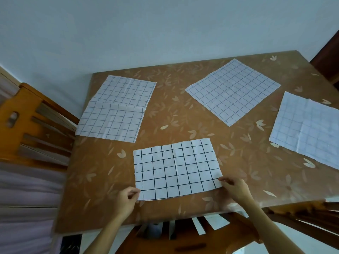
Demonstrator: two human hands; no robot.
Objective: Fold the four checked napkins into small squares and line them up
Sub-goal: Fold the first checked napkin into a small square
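Observation:
Four white napkins with a dark checked grid lie on the brown table (165,110). The nearest napkin (177,169) is a rectangle, wider than deep, flat near the front edge. My left hand (127,198) pinches its near left corner. My right hand (235,188) pinches its near right corner. A second napkin (233,91) lies spread flat at the back, turned like a diamond. The third napkin (308,129) lies spread at the right and runs out of view. On the left, the fourth napkin (113,109) has a ridge or overlap across its middle and reaches the table's left edge.
The table top has a leaf-patterned cover and stands against a pale wall. One wooden chair (33,125) is at the left, another chair (192,239) sits under the front edge, and a third chair (302,215) is at the front right corner.

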